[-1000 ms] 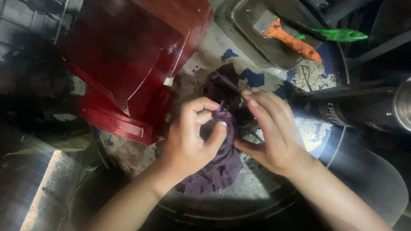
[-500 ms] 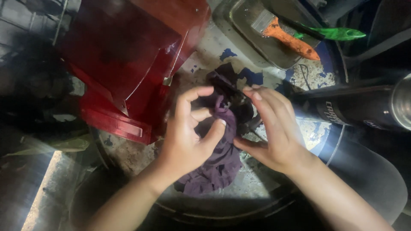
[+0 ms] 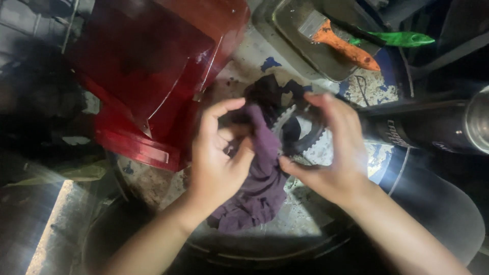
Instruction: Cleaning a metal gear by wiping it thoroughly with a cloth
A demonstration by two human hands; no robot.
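Grimy drum top [image 3: 244, 56], dim workshop clutter

dim overall | light patches lower left, right | dark corners | hands slightly motion-blurred

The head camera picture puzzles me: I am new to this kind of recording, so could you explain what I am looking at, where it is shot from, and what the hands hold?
The picture comes from a camera worn on a person's head, looking down at their own two bare hands; no machine is involved. The left hand pinches a dark purple rag against a toothed metal sprocket, which the right hand steadies from the other side. They work over the round, paint-flecked top of a drum. To the left stands a red plastic body panel. At the top sits a metal tray with an orange-handled brush in it, and a green tool beside that. A dark cylinder lies on the right.
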